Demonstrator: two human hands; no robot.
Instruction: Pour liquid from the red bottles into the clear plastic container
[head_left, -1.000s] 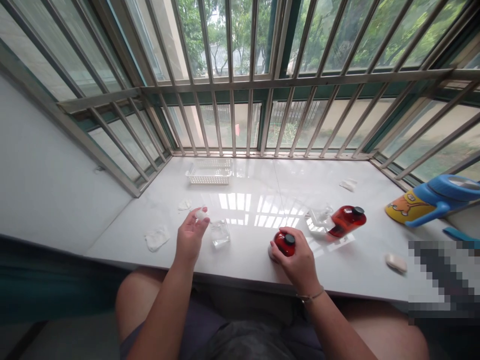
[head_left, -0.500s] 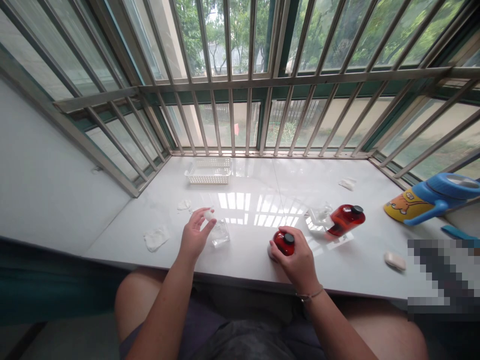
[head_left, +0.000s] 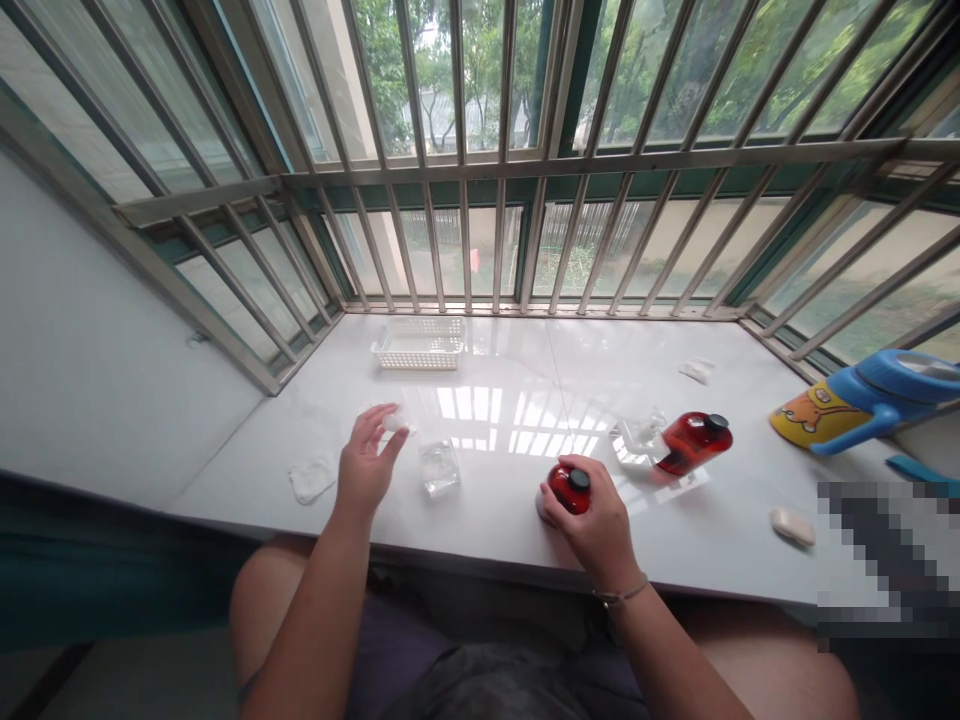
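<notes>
My left hand (head_left: pixel 371 450) pinches a small whitish round piece (head_left: pixel 393 422), too small to name, between thumb and fingers above the counter. Just right of that hand sits a clear square container (head_left: pixel 439 468). A crumpled white tissue (head_left: pixel 311 480) lies to its left. My right hand (head_left: pixel 600 505) is wrapped round a red bottle (head_left: pixel 564 484) with a black cap, which stands upright near the front edge. Beyond it, a second red bottle (head_left: pixel 696 443) stands beside another clear container (head_left: pixel 637 440).
A white perforated basket (head_left: pixel 420 357) sits at the back left. A blue and yellow cup (head_left: pixel 847 405) with a handle is at the far right. A pale soap-like bar (head_left: pixel 792 527) and a white tissue (head_left: pixel 697 371) lie on the right. Metal bars (head_left: pixel 525 168) line the window.
My left hand has moved left with the small whitish piece, away from the clear container and over the small white scrap. My right hand stays on the red bottle.
</notes>
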